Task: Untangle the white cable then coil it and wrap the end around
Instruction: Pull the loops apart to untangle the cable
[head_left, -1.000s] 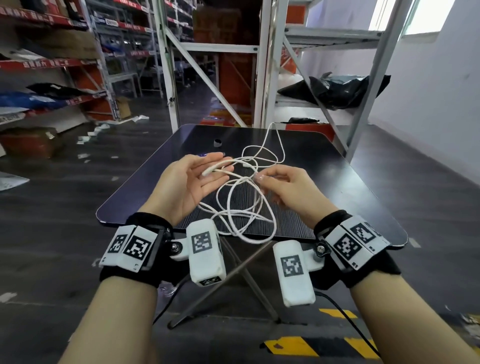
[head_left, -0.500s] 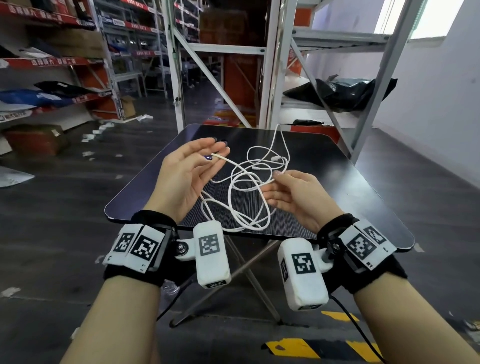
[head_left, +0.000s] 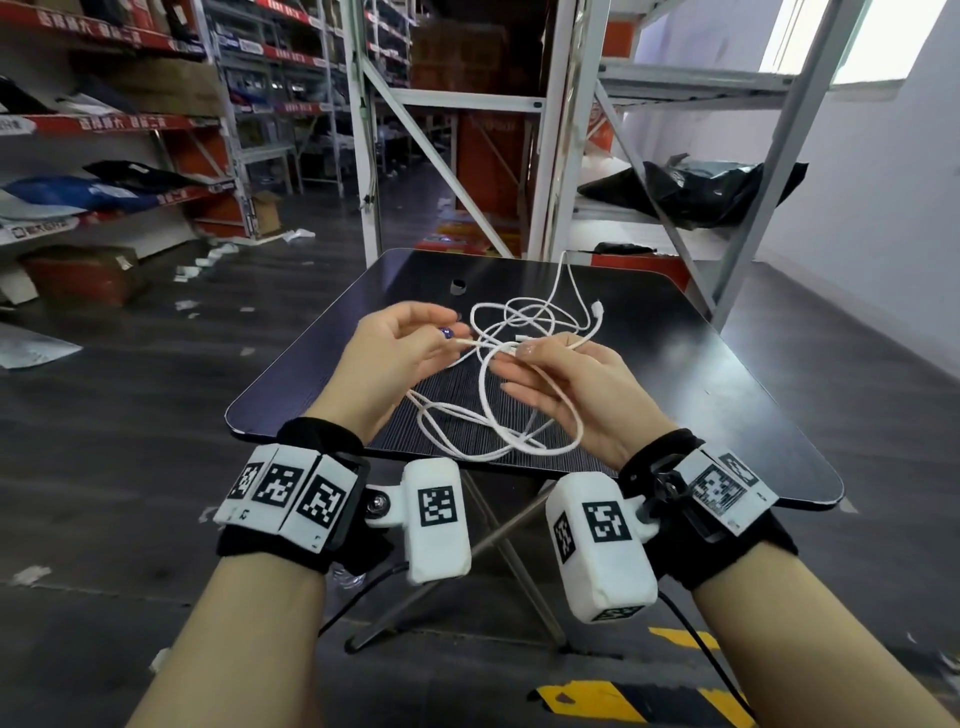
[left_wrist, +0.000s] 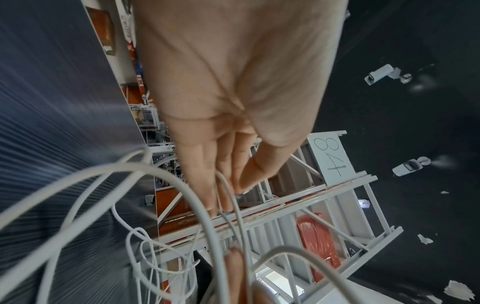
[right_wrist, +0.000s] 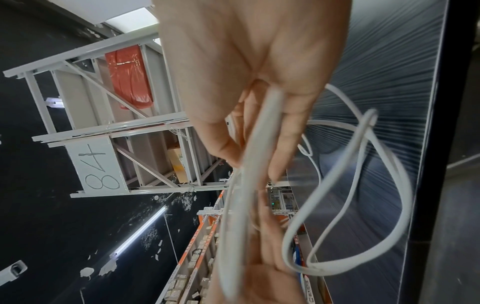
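A thin white cable (head_left: 498, 415) hangs in tangled loops between my hands above the black table (head_left: 753, 415). My left hand (head_left: 410, 338) pinches a strand near one end between thumb and fingers; the left wrist view shows the cable (left_wrist: 228, 197) running along those fingers. My right hand (head_left: 550, 364) grips another strand, and in the right wrist view the cable (right_wrist: 257, 156) passes between thumb and fingers. A white plug (head_left: 598, 307) lies on the table beyond my right hand. One strand trails over the table's far edge.
The table has a small round hole (head_left: 458, 286) near its far side. Grey metal shelving (head_left: 561, 130) stands right behind it, with black bags (head_left: 696, 192) on a shelf at the right. Yellow and black floor marking (head_left: 623, 701) lies below my right arm.
Both hands have lifted and come closer together. My right hand went from loosely open under the loops to gripping a strand. The loops have shifted and spread toward the far side.
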